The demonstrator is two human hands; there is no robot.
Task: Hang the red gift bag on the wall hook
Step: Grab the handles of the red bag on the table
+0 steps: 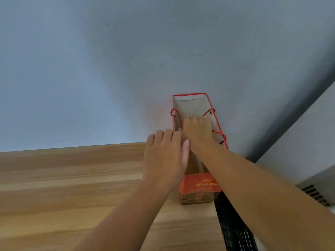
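- Against the wall, at the far right end of the tabletop, stands the bag, mouth open upward, its far edge touching or just beside the wall.
- Right hand is inside the bag mouth, fingers curled down near the middle. It may be gathering the cords, but I cannot tell whether it has hold of anything.
- Left hand rests flat and open on the bag's left rim, steadying it and gripping nothing.
- Red cord handles lie loose: one loop draped over the bag's left rim, the other over its right rim.
- No hook visible on the wall anywhere near the bag. It is probably above the view.
- Black crate-like thing sits on the near right side of the bag, partly under the right forearm.
- Judgement: the step in hand is gathering the handles, not hanging yet.
- To do it well, pinch both loops together at their tops so the bag hangs level.
- Left hand should hold the bag until the cords go taut, then release.
- Find the hook before lifting. The bag looks stiff, so lift it straight up along the wall.
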